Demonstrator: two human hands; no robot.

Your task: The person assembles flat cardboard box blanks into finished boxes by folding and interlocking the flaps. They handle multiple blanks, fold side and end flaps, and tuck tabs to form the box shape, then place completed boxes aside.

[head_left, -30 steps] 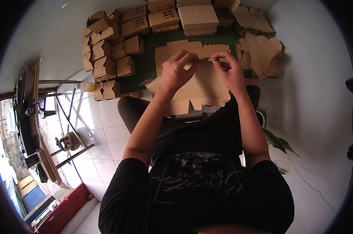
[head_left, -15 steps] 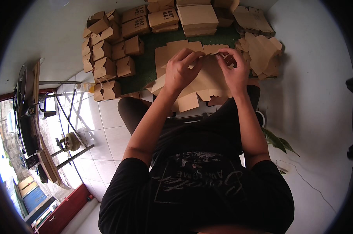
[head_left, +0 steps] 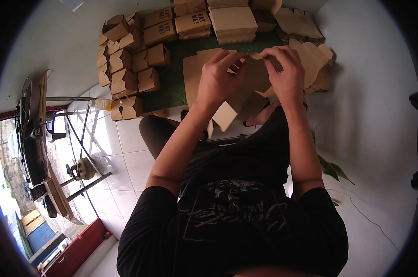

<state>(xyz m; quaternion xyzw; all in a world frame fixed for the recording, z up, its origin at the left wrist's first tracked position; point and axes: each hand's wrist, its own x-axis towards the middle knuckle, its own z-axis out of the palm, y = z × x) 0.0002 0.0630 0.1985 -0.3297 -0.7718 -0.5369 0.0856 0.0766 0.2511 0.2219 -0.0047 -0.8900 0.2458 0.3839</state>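
Observation:
Between my two hands is a flat brown cardboard box blank (head_left: 253, 78), tilted up from the green surface, its cut flaps hanging toward my knees. My left hand (head_left: 220, 76) pinches its upper edge on the left. On the right, my right hand (head_left: 286, 74) grips the same edge between thumb and fingers. A narrow strip of that edge curves between the fingertips. Behind it, another flat cardboard piece (head_left: 190, 74) shows at the left, partly covered; whether the two are joined I cannot tell. My fingers hide part of the edge.
Small folded cardboard boxes (head_left: 122, 81) are stacked at the left of the green mat (head_left: 172, 92). Printed boxes (head_left: 160, 32) and larger pale boxes (head_left: 234, 23) stand at the back. Flat cardboard cut-outs (head_left: 313, 57) pile up at the right. A metal rack (head_left: 82, 134) stands on the left.
Both hands have moved slightly away from me and a little apart, the right one also rightward. The blank has tilted up, and its lower flaps now hang differently.

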